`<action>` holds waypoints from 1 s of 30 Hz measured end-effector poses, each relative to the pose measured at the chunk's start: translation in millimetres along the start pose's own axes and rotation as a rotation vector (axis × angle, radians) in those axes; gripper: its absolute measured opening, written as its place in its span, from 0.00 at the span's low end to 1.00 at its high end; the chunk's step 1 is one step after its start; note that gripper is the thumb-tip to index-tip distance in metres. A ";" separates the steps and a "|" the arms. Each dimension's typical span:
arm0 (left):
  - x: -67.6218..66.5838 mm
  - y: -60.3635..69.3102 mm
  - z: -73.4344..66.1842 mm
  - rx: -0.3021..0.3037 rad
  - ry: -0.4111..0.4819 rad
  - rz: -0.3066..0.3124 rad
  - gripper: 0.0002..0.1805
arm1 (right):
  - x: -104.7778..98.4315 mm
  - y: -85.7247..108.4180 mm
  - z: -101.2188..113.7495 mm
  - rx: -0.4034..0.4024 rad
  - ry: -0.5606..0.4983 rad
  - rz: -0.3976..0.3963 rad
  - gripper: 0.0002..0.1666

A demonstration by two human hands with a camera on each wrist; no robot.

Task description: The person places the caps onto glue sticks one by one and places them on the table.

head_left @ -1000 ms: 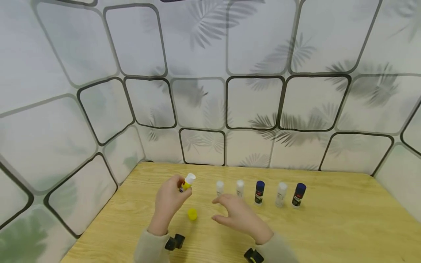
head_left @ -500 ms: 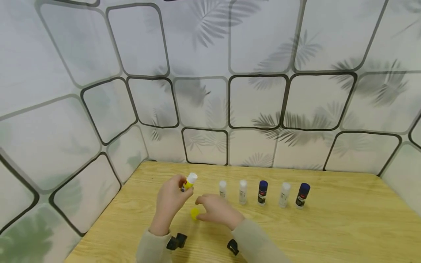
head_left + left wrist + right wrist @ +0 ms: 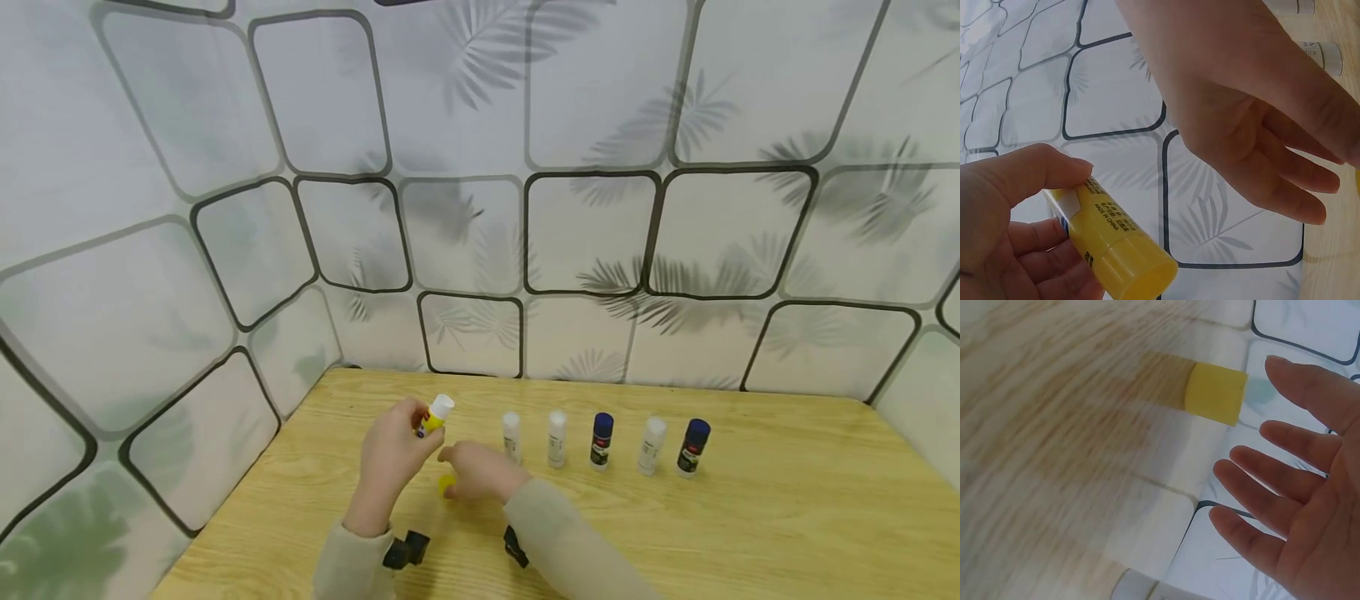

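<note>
My left hand [image 3: 393, 454] holds a yellow glue stick [image 3: 437, 415] tilted above the table, its white end up in the head view. In the left wrist view, thumb and fingers grip the glue stick's printed barrel [image 3: 1113, 240], whose yellow end points at the camera. Low over the table, my right hand [image 3: 483, 473] is at a small yellow cap [image 3: 446, 484] and partly hides it. The right wrist view shows that cap [image 3: 1215, 394] standing on the wood, with the right hand's fingers [image 3: 1266, 487] spread and apart from it.
Behind the right hand stands a row of glue sticks: white ones [image 3: 556, 439] and dark-blue-capped ones [image 3: 602, 440]. The wooden table [image 3: 787, 500] meets a patterned wall covering [image 3: 585, 233] at its back edge. Dark wrist devices [image 3: 406, 550] sit at both sleeves.
My right hand has moved left and down from in front of the white glue sticks to the yellow cap. The left hand keeps its hold on the glue stick, nearly still.
</note>
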State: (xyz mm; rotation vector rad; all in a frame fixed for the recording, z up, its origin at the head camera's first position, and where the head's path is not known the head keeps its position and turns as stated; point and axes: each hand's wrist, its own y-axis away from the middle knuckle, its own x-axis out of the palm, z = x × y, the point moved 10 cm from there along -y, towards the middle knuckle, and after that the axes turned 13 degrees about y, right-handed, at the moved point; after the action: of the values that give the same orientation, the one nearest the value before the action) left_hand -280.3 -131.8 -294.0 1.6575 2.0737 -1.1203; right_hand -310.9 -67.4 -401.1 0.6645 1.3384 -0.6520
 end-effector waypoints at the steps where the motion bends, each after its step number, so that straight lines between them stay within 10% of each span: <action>1: 0.2 0.0 0.0 0.000 0.001 0.001 0.13 | 0.9 -0.8 -0.2 0.002 -0.004 0.005 0.26; 20: 3.2 1.7 -4.3 0.025 -0.003 0.019 0.12 | -2.8 10.6 3.0 -0.008 -0.102 -0.022 0.13; 30: 9.7 5.2 -14.7 0.065 -0.011 0.037 0.11 | -33.6 55.0 -22.1 -0.061 -0.243 -0.133 0.14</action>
State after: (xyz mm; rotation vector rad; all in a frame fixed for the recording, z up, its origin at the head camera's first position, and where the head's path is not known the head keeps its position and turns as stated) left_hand -274.9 -114.4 -292.4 1.7078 2.0121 -1.1949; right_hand -287.7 -13.2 -367.0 0.4339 1.1776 -0.7710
